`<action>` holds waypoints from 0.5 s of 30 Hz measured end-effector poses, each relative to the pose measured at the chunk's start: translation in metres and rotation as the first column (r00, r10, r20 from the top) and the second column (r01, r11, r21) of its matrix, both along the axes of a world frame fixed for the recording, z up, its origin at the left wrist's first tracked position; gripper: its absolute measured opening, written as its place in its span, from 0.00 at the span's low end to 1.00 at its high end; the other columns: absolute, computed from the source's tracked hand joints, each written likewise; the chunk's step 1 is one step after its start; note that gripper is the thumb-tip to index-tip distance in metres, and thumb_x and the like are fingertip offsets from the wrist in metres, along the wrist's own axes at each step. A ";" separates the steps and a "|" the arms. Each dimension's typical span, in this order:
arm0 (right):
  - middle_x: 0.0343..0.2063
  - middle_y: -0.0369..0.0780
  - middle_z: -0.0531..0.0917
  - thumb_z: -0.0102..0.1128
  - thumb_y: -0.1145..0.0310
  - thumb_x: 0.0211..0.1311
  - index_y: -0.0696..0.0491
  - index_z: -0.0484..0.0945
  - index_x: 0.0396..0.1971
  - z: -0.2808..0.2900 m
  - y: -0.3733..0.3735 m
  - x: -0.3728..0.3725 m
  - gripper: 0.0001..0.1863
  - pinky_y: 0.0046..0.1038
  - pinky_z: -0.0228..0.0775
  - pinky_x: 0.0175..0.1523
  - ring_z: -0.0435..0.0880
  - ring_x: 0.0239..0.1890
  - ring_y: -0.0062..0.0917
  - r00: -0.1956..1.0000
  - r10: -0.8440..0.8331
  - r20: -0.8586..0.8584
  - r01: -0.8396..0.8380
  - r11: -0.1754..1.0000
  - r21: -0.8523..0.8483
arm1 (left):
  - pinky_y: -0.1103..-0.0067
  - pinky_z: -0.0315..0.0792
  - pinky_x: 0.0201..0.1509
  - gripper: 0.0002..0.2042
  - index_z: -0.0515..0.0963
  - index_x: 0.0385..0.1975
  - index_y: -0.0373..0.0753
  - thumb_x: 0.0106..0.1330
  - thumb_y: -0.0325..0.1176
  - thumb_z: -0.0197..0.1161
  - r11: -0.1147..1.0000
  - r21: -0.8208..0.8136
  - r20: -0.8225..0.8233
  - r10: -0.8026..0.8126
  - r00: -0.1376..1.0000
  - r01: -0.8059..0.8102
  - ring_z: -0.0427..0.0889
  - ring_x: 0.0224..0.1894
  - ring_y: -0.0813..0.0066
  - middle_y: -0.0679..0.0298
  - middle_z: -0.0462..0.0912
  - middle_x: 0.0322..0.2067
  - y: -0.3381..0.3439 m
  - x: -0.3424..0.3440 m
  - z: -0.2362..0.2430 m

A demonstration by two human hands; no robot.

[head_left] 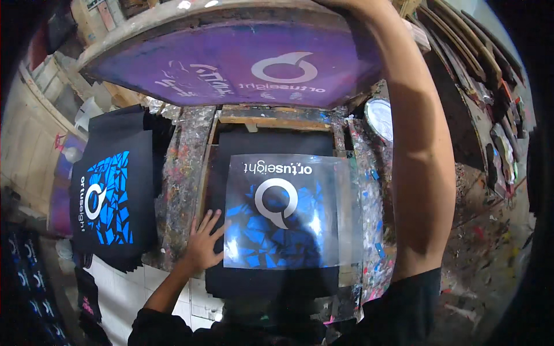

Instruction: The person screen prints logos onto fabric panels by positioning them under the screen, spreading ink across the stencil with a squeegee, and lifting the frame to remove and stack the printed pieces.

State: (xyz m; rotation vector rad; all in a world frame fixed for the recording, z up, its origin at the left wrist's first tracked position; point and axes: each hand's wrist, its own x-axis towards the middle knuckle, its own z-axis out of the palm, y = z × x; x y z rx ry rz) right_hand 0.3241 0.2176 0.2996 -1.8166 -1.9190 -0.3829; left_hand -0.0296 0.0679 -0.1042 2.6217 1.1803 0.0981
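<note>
My left hand (205,245) lies open, fingers spread, at the left edge of a clear plastic sheet (242,168). White lettering and a round white emblem show on the sheet. Beneath it is a black fabric piece (265,284) with a blue shard pattern, on the printing board. My right arm reaches up to the raised silkscreen frame (231,10); my right hand (346,3), partly cut off by the picture's top edge, grips its upper rim. The purple mesh (202,52) is tilted up behind the board and carries a reversed emblem and lettering.
A stack of black printed fabric pieces (130,138) stands at the left. A round white tub (379,118) sits behind my right forearm. Paint-spattered wood borders the board, and several wooden frames (461,40) lean at the far right.
</note>
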 end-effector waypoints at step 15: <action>0.42 0.58 0.85 0.48 0.23 0.55 0.63 0.85 0.40 -0.004 -0.018 -0.004 0.49 0.42 0.76 0.53 0.86 0.47 0.50 1.000 -0.019 -0.020 0.018 0.998 -0.060 | 0.35 0.32 0.70 0.25 0.71 0.64 0.38 0.67 0.39 0.54 0.928 0.078 0.066 0.359 0.931 -0.363 0.44 0.74 0.33 0.42 0.56 0.71 -0.048 0.101 0.035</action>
